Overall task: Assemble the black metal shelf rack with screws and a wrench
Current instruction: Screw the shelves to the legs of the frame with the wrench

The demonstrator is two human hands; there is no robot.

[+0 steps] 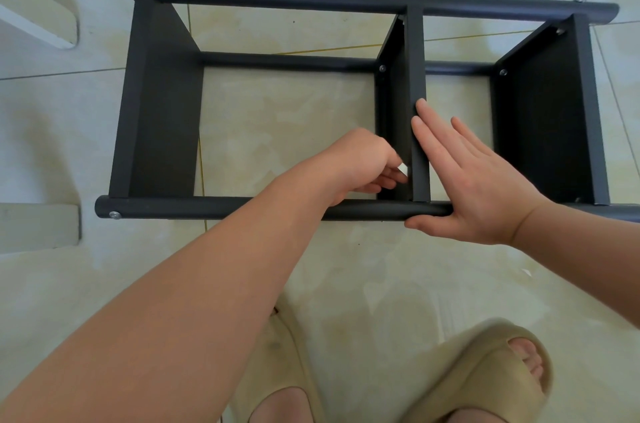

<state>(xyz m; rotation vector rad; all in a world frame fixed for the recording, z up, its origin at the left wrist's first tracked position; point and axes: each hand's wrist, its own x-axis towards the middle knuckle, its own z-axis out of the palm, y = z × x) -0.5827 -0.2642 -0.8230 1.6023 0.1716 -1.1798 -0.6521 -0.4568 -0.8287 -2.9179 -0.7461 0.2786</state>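
Observation:
The black metal shelf rack [162,103] lies on its side on the tiled floor, with three shelf panels between round posts. My left hand [363,162] reaches inside the rack and pinches a small silver piece [506,169] against the middle panel [417,76], close to the near post [214,207]. I cannot tell whether the piece is a wrench or a screw. My right hand [471,180] lies flat with straight fingers on the middle panel's edge, its thumb under the near post. Screw heads show at the post joints [115,214].
My feet in beige slippers [485,370] stand just in front of the rack. White furniture legs [45,20] stand at the far left, and a low white block [38,225] sits at the left edge. Beige floor tiles surround the rack.

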